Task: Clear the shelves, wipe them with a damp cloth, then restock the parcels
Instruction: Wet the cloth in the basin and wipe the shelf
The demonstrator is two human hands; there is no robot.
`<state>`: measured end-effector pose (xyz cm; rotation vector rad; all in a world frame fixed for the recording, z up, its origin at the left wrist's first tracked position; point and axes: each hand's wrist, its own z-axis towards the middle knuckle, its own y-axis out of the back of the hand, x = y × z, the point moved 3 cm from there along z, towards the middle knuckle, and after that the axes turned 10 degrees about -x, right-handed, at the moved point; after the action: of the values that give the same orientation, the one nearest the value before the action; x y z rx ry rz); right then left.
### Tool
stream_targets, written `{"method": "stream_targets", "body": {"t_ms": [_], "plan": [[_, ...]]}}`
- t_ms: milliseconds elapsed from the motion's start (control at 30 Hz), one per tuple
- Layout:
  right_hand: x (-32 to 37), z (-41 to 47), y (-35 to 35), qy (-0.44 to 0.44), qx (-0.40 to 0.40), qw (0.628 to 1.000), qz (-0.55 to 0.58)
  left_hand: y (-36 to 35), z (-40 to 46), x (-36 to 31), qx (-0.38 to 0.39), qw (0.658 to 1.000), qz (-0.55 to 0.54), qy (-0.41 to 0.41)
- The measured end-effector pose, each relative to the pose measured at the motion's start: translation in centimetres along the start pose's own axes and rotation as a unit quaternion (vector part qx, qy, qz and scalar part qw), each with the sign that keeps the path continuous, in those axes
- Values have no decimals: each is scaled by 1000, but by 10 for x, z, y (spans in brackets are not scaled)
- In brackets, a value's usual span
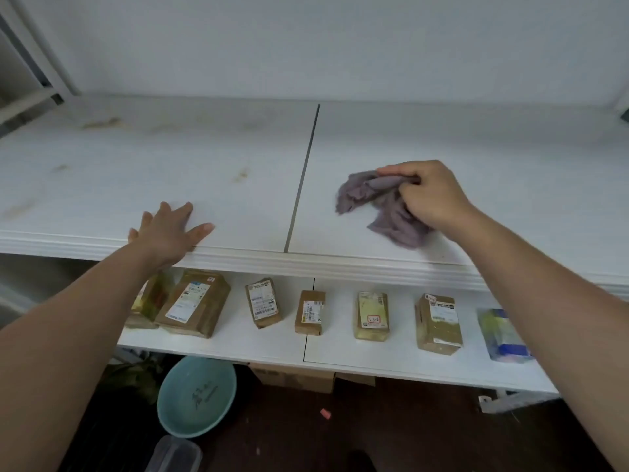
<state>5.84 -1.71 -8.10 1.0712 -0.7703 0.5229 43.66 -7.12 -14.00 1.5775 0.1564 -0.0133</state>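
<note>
left hand: flat, fingers spread wide, palm down on near edge of upper shelf, left of the seam
upper shelf: white, brownish stains on left panel, mostly far-left
right hand: fingers curled round the cloth, gripping it
cloth: purple-grey, crumpled, lying on right panel of upper shelf, just right of the seam
lower shelf: parcels in a row left to right, brown boxes with labels; far-right one is blue and yellow-green
floor: teal basin near left, below lower shelf; clear plastic container just in front of it; cardboard box under lower shelf
</note>
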Motion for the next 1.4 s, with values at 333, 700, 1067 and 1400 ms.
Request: {"method": "stream_targets", "body": {"t_ms": [333,700,1067,1400], "plan": [[32,-69,-79,124,128,976,-125,1,5,-1,24,1000,-7,17],[-54,16,-10,-67,16,957,-283,7,-3,-4,28,998,-57,25],[12,-27,-70,127,157,972,-118,29,-14,-21,7,997,-71,-3],[9,29,-102,22,83,948,-308,28,-10,-16,-2,998,-69,11]]}}
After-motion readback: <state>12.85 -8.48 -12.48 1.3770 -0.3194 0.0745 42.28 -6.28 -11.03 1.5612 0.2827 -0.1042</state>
